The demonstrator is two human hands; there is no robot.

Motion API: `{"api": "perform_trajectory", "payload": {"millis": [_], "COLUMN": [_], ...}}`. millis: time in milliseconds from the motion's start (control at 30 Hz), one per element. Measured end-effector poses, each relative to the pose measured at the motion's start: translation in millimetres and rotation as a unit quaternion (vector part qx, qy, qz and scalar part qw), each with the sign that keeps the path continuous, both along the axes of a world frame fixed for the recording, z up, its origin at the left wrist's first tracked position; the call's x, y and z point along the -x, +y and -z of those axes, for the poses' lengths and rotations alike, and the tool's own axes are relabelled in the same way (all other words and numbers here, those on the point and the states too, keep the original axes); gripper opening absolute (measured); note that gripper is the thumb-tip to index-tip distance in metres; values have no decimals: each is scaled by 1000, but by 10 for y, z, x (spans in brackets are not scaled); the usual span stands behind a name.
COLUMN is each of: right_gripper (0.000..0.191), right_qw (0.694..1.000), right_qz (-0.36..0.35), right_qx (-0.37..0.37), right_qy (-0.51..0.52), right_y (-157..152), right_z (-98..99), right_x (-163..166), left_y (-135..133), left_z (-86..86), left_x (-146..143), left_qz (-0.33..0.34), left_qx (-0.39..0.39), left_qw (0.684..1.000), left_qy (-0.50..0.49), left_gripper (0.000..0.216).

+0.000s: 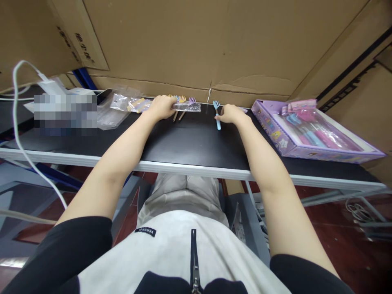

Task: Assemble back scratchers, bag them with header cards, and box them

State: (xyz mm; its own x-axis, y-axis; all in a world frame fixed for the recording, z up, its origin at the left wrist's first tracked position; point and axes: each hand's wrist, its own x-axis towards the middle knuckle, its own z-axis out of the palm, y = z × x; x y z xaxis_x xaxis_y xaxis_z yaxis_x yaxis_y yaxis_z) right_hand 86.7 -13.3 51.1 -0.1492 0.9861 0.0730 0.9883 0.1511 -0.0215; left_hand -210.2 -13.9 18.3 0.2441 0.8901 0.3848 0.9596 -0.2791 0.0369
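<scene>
My left hand (163, 107) is at the back of the black table, its fingers closed on what looks like a clear plastic sleeve (192, 107). Partly hidden behind that hand and the plastic are several claw-headed back scratchers, with a yellow one (182, 99) and a purple one (192, 100) showing. Dark shafts stick out below them. My right hand (229, 113) pinches a small light-blue back scratcher (218, 123), its claw pointing to the back and its handle toward me. A pale purple piece (243, 110) shows just behind the right hand.
On the right an open purple display box (324, 153) holds wrapped pink and blue back scratchers. Clear plastic bags (114, 110) lie left of my left hand. A white cable (16, 102) loops at far left. Cardboard walls (183, 45) close off the table's back.
</scene>
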Motion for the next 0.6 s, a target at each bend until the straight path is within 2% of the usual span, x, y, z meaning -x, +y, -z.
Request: {"api": "perform_trajectory", "payload": {"millis": [167, 367, 500, 600], "right_gripper": [31, 42, 47, 42], "right_qw": [997, 993, 992, 995], "right_qz": [-25, 26, 34, 20], "right_qx": [38, 44, 46, 39], "right_qy": [-59, -110, -109, -91], "right_y": [-43, -102, -71, -1], "right_z": [-37, -83, -53, 5], "right_x": [19, 12, -18, -63], "left_y": [-28, 24, 73, 100], "left_z": [-18, 3, 37, 61], "left_x": [-4, 26, 54, 76], "left_qz": [-2, -13, -12, -6], "left_qx": [16, 17, 12, 5], "left_qw": [1000, 999, 999, 999], "left_qy": [14, 26, 30, 33], "left_gripper": [28, 28, 28, 27]}}
